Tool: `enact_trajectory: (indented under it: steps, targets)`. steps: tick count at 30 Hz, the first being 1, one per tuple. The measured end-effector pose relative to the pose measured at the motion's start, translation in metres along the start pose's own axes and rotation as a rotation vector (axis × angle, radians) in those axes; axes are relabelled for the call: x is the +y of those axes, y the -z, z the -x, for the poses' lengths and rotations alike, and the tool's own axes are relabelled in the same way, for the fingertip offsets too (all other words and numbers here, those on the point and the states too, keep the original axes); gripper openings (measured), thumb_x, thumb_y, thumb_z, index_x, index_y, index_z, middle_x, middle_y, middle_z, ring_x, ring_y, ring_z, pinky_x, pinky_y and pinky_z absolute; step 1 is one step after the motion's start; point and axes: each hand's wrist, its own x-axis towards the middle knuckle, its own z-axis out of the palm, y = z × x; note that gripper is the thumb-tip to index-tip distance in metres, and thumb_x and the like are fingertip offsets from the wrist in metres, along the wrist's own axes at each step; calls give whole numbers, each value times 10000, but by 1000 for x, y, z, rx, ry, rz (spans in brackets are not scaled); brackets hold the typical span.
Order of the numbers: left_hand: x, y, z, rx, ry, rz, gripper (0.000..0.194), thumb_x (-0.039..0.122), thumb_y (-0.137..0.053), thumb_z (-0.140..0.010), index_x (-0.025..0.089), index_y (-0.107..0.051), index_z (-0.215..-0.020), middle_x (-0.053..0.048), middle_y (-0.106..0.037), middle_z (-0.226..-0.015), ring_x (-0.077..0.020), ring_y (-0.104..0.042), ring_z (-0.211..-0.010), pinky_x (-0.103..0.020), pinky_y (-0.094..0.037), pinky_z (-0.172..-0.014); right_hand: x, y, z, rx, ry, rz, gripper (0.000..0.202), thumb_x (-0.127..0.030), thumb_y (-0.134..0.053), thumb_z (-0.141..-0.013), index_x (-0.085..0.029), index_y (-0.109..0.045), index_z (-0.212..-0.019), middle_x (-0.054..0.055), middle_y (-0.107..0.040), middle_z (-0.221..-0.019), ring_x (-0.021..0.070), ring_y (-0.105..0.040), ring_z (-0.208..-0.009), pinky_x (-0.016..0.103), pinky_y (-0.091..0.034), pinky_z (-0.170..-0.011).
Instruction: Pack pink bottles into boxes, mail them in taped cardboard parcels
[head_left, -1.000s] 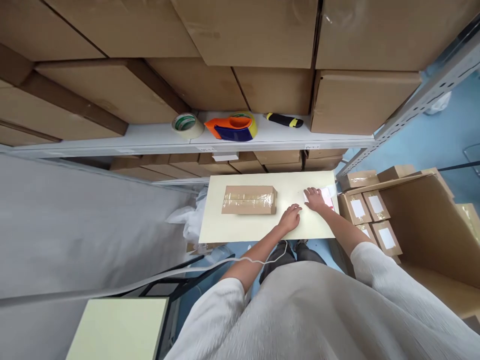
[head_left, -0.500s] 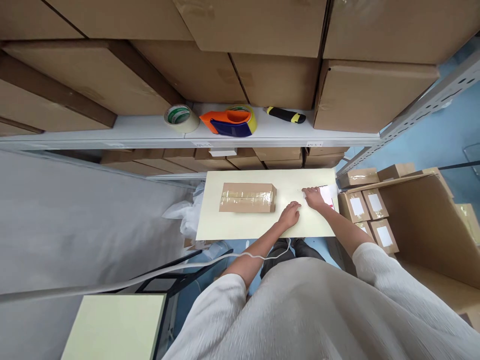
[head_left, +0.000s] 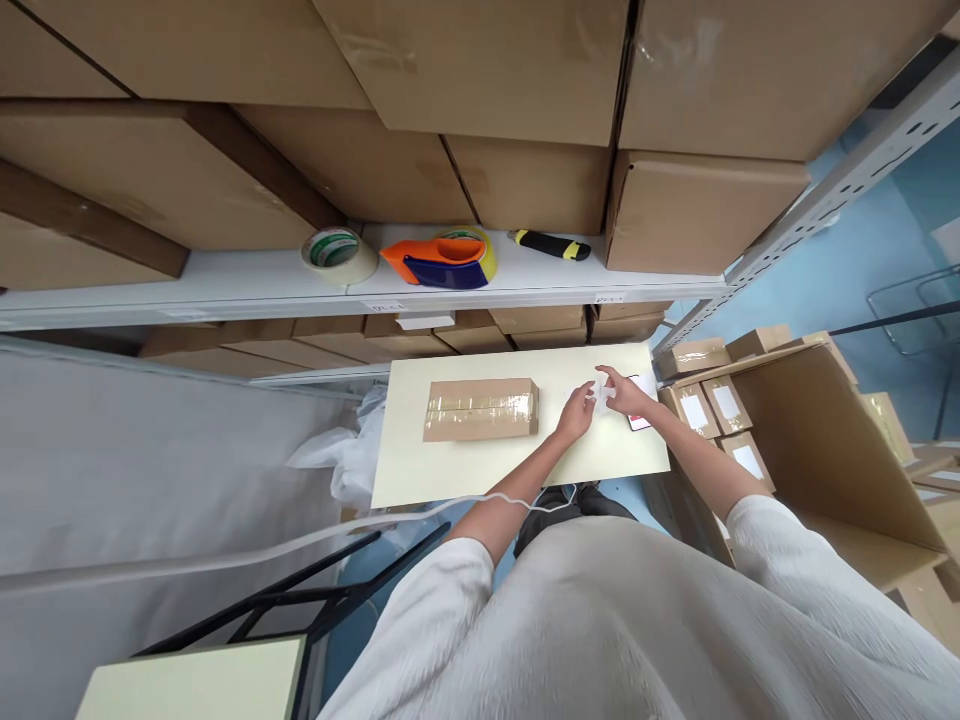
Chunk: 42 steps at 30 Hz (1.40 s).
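On the pale yellow tabletop (head_left: 465,470) lies a closed cardboard box (head_left: 481,409) with clear tape along its top. To the right of it, my left hand (head_left: 577,411) and my right hand (head_left: 619,391) are close together above the table. Between them is a small, crumpled, whitish translucent piece (head_left: 601,390), pinched by the fingers of both hands. Its exact shape is too small to tell. A flat item with a dark edge and some red (head_left: 639,422) lies beside my right wrist, along with white paper (head_left: 646,383).
Above the table, a shelf (head_left: 285,290) holds a tape roll (head_left: 339,256), an orange and blue tape dispenser (head_left: 442,262), a cutter (head_left: 551,245) and large boxes. Small labelled boxes (head_left: 694,410) stand at the right. A white cable (head_left: 315,545) crosses at lower left.
My hands have come together and lifted slightly off the tabletop, with the whitish piece between them. The camera view has shifted a little, and the red-marked item shows more.
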Motion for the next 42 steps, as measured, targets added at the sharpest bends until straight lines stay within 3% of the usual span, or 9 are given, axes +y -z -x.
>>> enact_trajectory:
  steps: [3, 6, 12, 17, 21, 29, 36, 42]
  targets:
    - [10, 0, -11, -52, -36, 6, 504, 217, -462, -1105, 273, -526, -1601, -130, -631, -1443, -252, -672, -1275, -426, -549, -1113, -6, 8, 4, 10, 9, -16, 938, -147, -599, -761, -223, -373, -1668, 70, -690, -1142, 238, -694, -962, 329, -548, -862]
    - [16, 2, -18, -87, -56, -12, 445, 186, -468, -1091, 259, -610, -1507, -123, -622, -1432, -254, -641, -1308, -418, -524, -1141, -10, 12, 6, 29, 27, -17, 938, -150, -584, -770, -219, -354, -1677, 69, -696, -1131, 249, -698, -1003, 346, -548, -895]
    - [18, 12, -23, -50, -6, -1, 213, 152, -549, -1039, 227, -719, -1143, -89, -658, -1224, -230, -672, -1053, -418, -560, -1046, -7, 11, 5, 75, 9, 48, 848, -146, -599, -779, -218, -459, -1612, 72, -748, -1112, 278, -706, -1073, 422, -526, -1028]
    - [21, 17, -23, -5, 3, 95, 120, 150, -606, -998, 226, -686, -951, -68, -631, -1121, -224, -650, -1023, -399, -554, -1029, -5, 12, 0, 61, -24, 81, 486, -213, -633, -852, -246, -718, -1329, 69, -798, -1187, 286, -726, -1135, 437, -512, -1093]
    - [26, 20, -23, 14, -11, 137, 142, 125, -596, -975, 224, -674, -910, -70, -636, -1106, -235, -645, -1069, -393, -539, -1038, -6, 15, -4, 28, -12, 97, 246, -273, -673, -920, -242, -812, -1120, 75, -822, -1215, 293, -736, -1158, 426, -501, -1118]
    - [32, 26, -21, -61, -4, 199, 151, 170, -572, -977, 222, -631, -848, -21, -639, -939, -185, -621, -836, -314, -526, -850, -5, 19, -2, 38, 54, -64, 164, -291, -685, -934, -249, -830, -998, 34, -837, -1064, 241, -751, -1010, 354, -546, -977]
    - [33, 24, -22, -52, 127, 307, 153, 215, -542, -990, 240, -574, -843, 20, -639, -764, -185, -594, -747, -305, -473, -768, -5, 10, -4, 122, 132, -117, 167, -302, -660, -933, -240, -808, -980, 48, -819, -1066, 231, -742, -994, 353, -549, -966]
    - [29, 25, -25, -19, 138, 318, 165, 207, -487, -1016, 243, -535, -862, 23, -636, -778, -178, -630, -783, -298, -462, -789, -6, 12, -3, 73, 31, -94, 196, -300, -726, -903, -248, -804, -1074, 51, -821, -1148, 256, -755, -1107, 375, -551, -1019]
